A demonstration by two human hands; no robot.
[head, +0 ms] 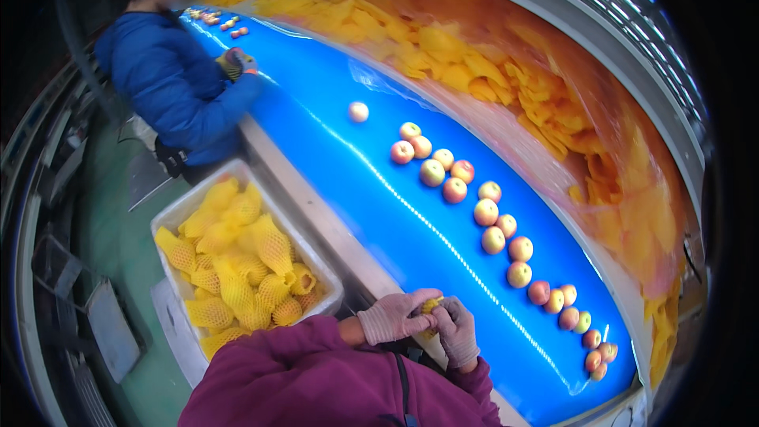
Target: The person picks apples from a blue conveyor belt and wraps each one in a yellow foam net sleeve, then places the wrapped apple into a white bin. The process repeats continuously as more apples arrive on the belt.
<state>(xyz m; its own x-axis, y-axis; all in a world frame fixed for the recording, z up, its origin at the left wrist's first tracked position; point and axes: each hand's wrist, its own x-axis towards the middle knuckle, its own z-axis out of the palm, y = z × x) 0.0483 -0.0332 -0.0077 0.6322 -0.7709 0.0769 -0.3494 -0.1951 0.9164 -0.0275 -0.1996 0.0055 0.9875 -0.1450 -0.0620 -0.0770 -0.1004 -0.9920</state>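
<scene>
My left hand, in a pale knitted glove, meets my right hand, gloved alike, at the near edge of the blue conveyor belt. Both have their fingers closed on a yellow foam net sleeve. Only a little of the sleeve shows between the fingers; whether it holds a fruit is hidden. To my left stands a white foam box heaped with yellow foam net sleeves, some with fruit inside. Beyond my hands, several loose red and yellow apples lie in a line along the belt's far side.
A co-worker in a blue jacket stands farther up the belt, gloved hands together over its edge. Behind the belt, a long plastic-lined trough holds many yellow foam sleeves. A pale ledge borders the belt's near side.
</scene>
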